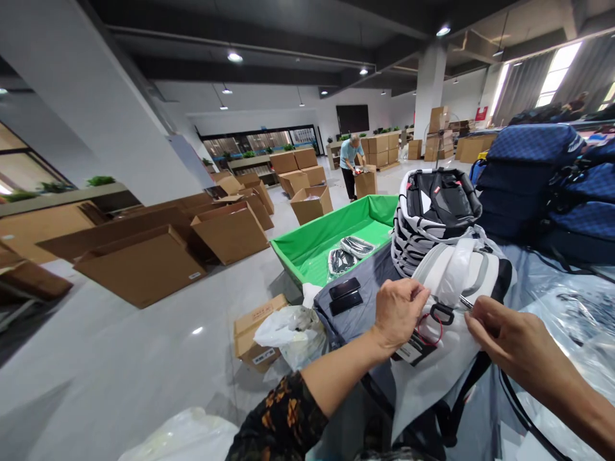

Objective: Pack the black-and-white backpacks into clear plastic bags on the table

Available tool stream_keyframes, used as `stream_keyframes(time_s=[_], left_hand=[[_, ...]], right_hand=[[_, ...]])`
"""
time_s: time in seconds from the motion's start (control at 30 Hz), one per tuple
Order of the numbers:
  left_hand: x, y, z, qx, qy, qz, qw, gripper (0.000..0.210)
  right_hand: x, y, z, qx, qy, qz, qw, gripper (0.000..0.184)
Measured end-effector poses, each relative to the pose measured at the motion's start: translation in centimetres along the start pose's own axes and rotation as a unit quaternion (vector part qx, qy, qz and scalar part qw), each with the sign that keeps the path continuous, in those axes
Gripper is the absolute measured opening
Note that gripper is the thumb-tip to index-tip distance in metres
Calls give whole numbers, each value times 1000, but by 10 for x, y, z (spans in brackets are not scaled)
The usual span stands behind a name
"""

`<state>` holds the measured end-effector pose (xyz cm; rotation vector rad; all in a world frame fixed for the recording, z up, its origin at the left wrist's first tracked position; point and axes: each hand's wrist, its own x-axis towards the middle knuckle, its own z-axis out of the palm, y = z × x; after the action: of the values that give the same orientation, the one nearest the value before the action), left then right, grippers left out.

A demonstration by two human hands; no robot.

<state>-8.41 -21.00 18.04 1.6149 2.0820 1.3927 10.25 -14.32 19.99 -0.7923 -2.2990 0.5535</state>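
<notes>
A white and grey bag (439, 272) with a black side lies in front of me, a clear plastic wrap (456, 272) around its strap. My left hand (398, 310) is pinched closed at its left side; what the fingertips hold is hidden. Between the fingers of my right hand (502, 330) is a slim, shiny metal piece (465, 301), its tip against the bag. A black buckle (442, 314) sits between the hands. Below it hang a red cord loop (441, 330) and a black and white tag (413, 351).
Nested grey and black bags (408, 234) stand behind, with blue checked bags (528, 150) stacked right. Two dark phones (344, 288) lie on grey cloth. A green bin (307, 246) holds wrapped items. Cartons (230, 230) fill the floor left; a person (350, 160) leans over one.
</notes>
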Motion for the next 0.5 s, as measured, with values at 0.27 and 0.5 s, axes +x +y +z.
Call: stream_keyframes(time_s=[0.27, 0.5], left_hand=[[12, -4, -11, -91, -123, -61, 986, 35], [10, 1, -11, -49, -78, -69, 993, 33]], right_hand=[[9, -6, -15, 168, -118, 113, 972, 60], [10, -3, -15, 206, -120, 167, 957, 62]])
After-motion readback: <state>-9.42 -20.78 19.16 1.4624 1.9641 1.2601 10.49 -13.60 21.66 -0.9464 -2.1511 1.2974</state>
